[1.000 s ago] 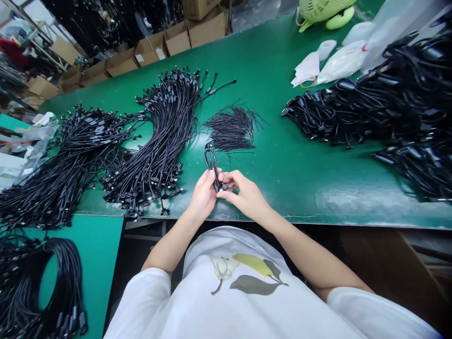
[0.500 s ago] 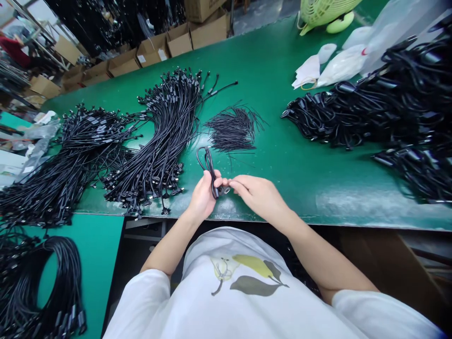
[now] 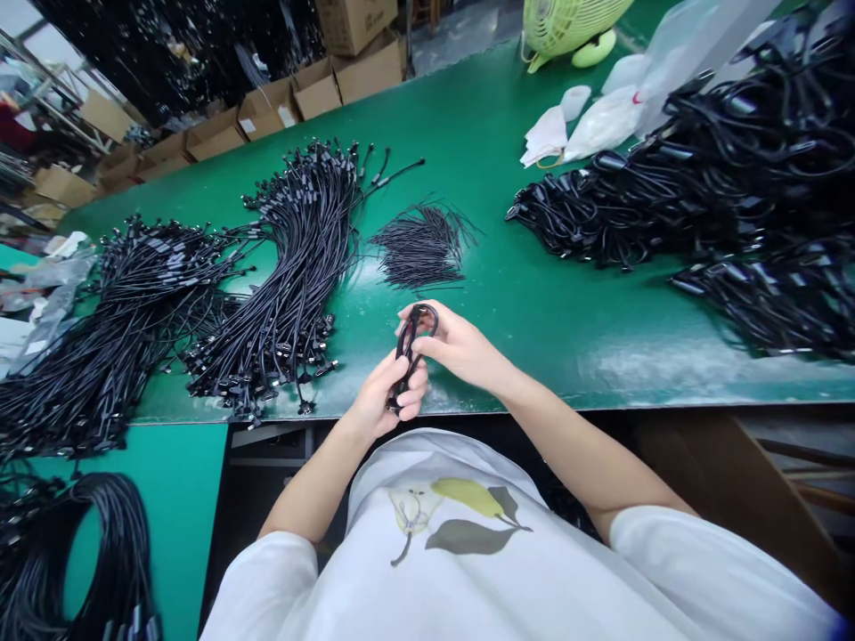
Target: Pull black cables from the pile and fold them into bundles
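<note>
A black cable (image 3: pixel 403 345), folded into a small looped bundle, is held between both hands above the table's near edge. My left hand (image 3: pixel 391 392) is closed around its lower end. At the upper loop, my right hand (image 3: pixel 451 343) pinches the cable between thumb and fingers. Just beyond the hands lies a pile of thin black ties (image 3: pixel 424 247) on the green table (image 3: pixel 481 160). Left of that pile, a thick bunch of straight black cables (image 3: pixel 307 240) stretches toward the near edge.
Another cable bunch (image 3: pixel 147 294) lies farther left, above a coil of cables (image 3: pixel 113 534) on a lower green surface. Heaped bundled cables (image 3: pixel 641 205) fill the right side. A green fan (image 3: pixel 567 31) and white plastic bag (image 3: pixel 605 125) stand behind; cardboard boxes (image 3: pixel 267 111) line the far edge.
My right hand has moved from the bundle's lower end up to its top loop. The cable bundle and my left hand have come slightly nearer my body. The view has shifted a little right.
</note>
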`<move>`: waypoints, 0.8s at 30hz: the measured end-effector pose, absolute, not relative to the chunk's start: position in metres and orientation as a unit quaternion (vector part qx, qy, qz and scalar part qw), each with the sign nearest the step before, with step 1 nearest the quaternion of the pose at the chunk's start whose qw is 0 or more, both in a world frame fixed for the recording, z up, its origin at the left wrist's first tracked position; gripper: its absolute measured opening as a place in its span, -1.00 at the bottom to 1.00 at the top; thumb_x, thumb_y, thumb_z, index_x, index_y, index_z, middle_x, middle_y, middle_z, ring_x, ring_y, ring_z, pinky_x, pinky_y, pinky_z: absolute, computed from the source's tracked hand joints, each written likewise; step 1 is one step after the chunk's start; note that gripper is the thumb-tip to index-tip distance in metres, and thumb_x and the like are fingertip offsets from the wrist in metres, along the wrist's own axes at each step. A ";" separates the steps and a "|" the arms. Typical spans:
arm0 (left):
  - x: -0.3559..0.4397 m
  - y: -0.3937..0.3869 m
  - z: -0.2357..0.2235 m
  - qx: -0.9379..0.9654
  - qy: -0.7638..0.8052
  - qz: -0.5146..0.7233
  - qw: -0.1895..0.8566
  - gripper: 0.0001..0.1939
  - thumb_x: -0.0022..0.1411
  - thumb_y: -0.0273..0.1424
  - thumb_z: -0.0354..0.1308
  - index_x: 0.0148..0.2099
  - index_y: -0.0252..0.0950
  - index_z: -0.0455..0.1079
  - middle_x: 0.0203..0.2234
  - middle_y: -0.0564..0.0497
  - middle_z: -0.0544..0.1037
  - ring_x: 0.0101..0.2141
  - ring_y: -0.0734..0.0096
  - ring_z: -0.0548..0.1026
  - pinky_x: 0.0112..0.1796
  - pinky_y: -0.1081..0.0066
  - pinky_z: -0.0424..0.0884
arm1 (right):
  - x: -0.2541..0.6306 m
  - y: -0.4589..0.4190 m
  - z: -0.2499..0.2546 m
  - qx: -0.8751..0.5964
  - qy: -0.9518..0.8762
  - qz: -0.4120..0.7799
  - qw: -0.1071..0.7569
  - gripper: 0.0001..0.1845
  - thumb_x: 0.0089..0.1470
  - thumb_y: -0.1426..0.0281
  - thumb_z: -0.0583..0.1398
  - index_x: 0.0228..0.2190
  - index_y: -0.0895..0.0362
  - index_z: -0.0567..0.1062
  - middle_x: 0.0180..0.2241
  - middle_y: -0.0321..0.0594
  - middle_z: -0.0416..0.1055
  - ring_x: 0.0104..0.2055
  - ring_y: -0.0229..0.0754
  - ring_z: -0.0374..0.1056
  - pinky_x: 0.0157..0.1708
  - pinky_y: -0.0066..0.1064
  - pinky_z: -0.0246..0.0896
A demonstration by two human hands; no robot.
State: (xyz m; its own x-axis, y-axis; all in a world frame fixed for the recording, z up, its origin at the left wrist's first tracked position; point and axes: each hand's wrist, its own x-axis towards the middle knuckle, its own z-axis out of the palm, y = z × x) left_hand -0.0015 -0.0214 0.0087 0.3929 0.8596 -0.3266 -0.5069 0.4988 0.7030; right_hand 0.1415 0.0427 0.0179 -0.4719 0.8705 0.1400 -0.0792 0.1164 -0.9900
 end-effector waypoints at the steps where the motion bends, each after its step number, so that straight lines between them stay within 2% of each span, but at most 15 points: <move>1: -0.004 -0.020 0.006 0.274 0.356 0.425 0.786 -0.60 0.11 -0.10 0.28 -0.21 -0.31 0.32 -0.53 0.12 0.34 -0.66 0.67 0.20 -0.70 0.61 0.18 | 0.144 0.043 0.016 -0.329 -0.633 0.580 0.393 -0.60 0.05 0.18 0.25 -0.13 0.13 0.39 -0.24 -0.19 0.49 -0.22 -0.18 0.42 -0.20 -0.33 0.34; 3: -0.009 -0.018 0.001 0.336 0.394 0.417 0.747 -0.58 0.13 -0.09 0.26 -0.15 -0.33 0.35 -0.36 0.00 0.47 -0.51 0.56 0.43 -0.49 0.52 0.41 | 0.148 0.043 0.016 -0.370 -0.664 0.547 0.351 -0.70 0.10 0.24 0.19 -0.14 0.12 0.41 -0.33 -0.24 0.49 -0.32 -0.20 0.42 -0.28 -0.36 0.34; 5: -0.016 -0.016 -0.003 0.418 0.443 0.406 0.682 -0.59 0.18 -0.13 0.22 -0.06 -0.32 0.36 -0.22 -0.08 0.52 -0.28 0.38 0.54 -0.22 0.37 0.49 | 0.155 0.042 0.018 -0.400 -0.700 0.505 0.308 -0.74 0.16 0.31 0.11 -0.13 0.10 0.43 -0.34 -0.25 0.50 -0.38 -0.22 0.41 -0.34 -0.39 0.32; 8: -0.034 -0.018 -0.004 0.552 0.517 0.344 0.556 -0.65 0.28 -0.25 0.11 0.07 -0.25 0.33 -0.07 -0.11 0.53 -0.08 0.27 0.52 0.00 0.26 0.39 | 0.173 0.041 0.022 -0.428 -0.707 0.495 0.270 -0.71 0.20 0.32 0.03 -0.09 0.10 0.42 -0.40 -0.28 0.49 -0.52 -0.29 0.36 -0.48 -0.44 0.26; 11: -0.060 -0.022 0.000 0.626 0.581 0.282 0.437 -0.69 0.32 -0.33 0.01 0.07 -0.24 0.38 -0.05 -0.10 0.56 0.00 0.26 0.48 0.11 0.24 0.28 | 0.200 0.045 0.022 -0.472 -0.708 0.453 0.265 -0.76 0.18 0.26 0.07 -0.21 0.10 0.45 -0.53 -0.36 0.43 -0.65 -0.33 0.21 -0.56 -0.44 0.14; 13: -0.080 -0.025 0.007 0.630 0.589 0.277 0.424 -0.68 0.33 -0.32 0.00 0.06 -0.26 0.41 -0.04 -0.12 0.56 0.02 0.25 0.47 0.12 0.24 0.26 | 0.218 0.050 0.021 -0.509 -0.730 0.369 0.268 -0.79 0.15 0.23 0.13 -0.33 0.09 0.48 -0.55 -0.34 0.42 -0.60 -0.29 0.25 -0.52 -0.41 0.12; 15: -0.097 -0.027 0.016 0.640 0.558 0.275 0.451 -0.67 0.28 -0.29 0.10 0.06 -0.25 0.43 0.00 -0.14 0.53 0.05 0.22 0.45 0.12 0.25 0.27 | 0.233 0.055 0.020 -0.527 -0.760 0.272 0.268 -0.78 0.16 0.24 0.13 -0.38 0.09 0.49 -0.50 -0.28 0.46 -0.48 -0.21 0.32 -0.44 -0.38 0.13; 17: -0.108 -0.028 0.026 0.669 0.500 0.241 0.495 -0.70 0.23 -0.28 0.19 -0.01 -0.23 0.49 -0.04 -0.13 0.55 0.02 0.20 0.46 0.08 0.26 0.32 | 0.240 0.058 0.019 -0.504 -0.798 0.184 0.274 -0.78 0.20 0.30 0.09 -0.33 0.11 0.51 -0.40 -0.20 0.50 -0.35 -0.14 0.36 -0.32 -0.32 0.17; 20: -0.105 -0.027 0.037 0.724 0.349 0.131 0.580 -0.74 0.28 -0.29 0.15 -0.04 -0.23 0.53 -0.12 -0.14 0.60 -0.04 0.20 0.51 0.02 0.27 0.39 | 0.235 0.060 0.020 -0.434 -0.847 0.074 0.299 -0.76 0.23 0.42 0.03 -0.27 0.10 0.51 -0.22 -0.14 0.48 -0.17 -0.10 0.32 -0.12 -0.22 0.15; 22: -0.092 -0.025 0.043 0.740 0.266 0.069 0.613 -0.67 0.30 -0.28 0.12 0.06 -0.24 0.48 -0.02 -0.18 0.56 -0.04 0.21 0.53 -0.04 0.32 0.45 | 0.227 0.061 0.022 -0.433 -0.842 0.011 0.323 -0.74 0.23 0.46 0.02 -0.29 0.09 0.52 -0.21 -0.13 0.43 -0.17 -0.11 0.27 -0.11 -0.22 0.13; 24: -0.075 -0.024 0.047 0.768 0.299 0.081 0.560 -0.64 0.35 -0.29 0.06 0.14 -0.21 0.42 0.04 -0.16 0.52 -0.09 0.27 0.56 -0.17 0.40 0.51 | 0.219 0.059 0.024 -0.456 -0.818 -0.006 0.351 -0.72 0.23 0.48 0.01 -0.30 0.08 0.53 -0.27 -0.14 0.36 -0.24 -0.16 0.22 -0.20 -0.30 0.14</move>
State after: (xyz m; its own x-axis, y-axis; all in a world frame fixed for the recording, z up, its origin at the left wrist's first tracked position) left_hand -0.0752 -0.0244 0.0475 0.8076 0.5509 -0.2106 0.3686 -0.1928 0.9094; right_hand 0.2189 0.0594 0.0239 -0.3370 0.7421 0.5794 0.7506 0.5833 -0.3104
